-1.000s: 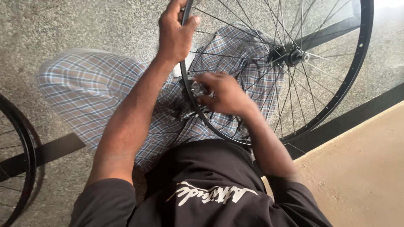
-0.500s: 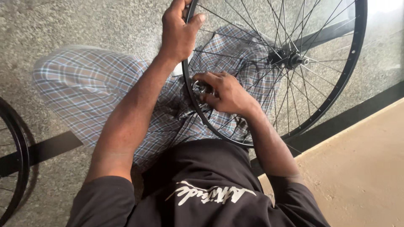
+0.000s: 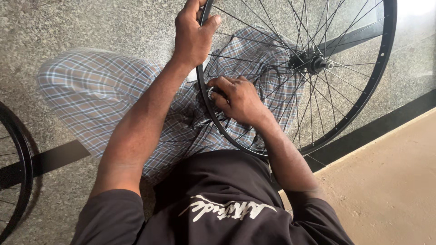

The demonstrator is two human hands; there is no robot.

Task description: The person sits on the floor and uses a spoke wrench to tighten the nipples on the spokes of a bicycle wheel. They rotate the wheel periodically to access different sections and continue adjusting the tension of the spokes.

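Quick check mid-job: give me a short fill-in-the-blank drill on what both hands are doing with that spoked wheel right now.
1. The left hand grips the black metal bicycle wheel rim at its ____ edge.
2. The right hand presses a small ____ tool against the rim.
3. The wheel rests over the person's ____-patterned trousers.

Missing words: top; metal; plaid

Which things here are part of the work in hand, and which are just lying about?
In hand:
- bicycle wheel, rim gripped by the left hand
- small metal tool at the rim, under the right hand
- hub and spokes

Lying about:
- second wheel at the left edge, untouched
- black floor strip
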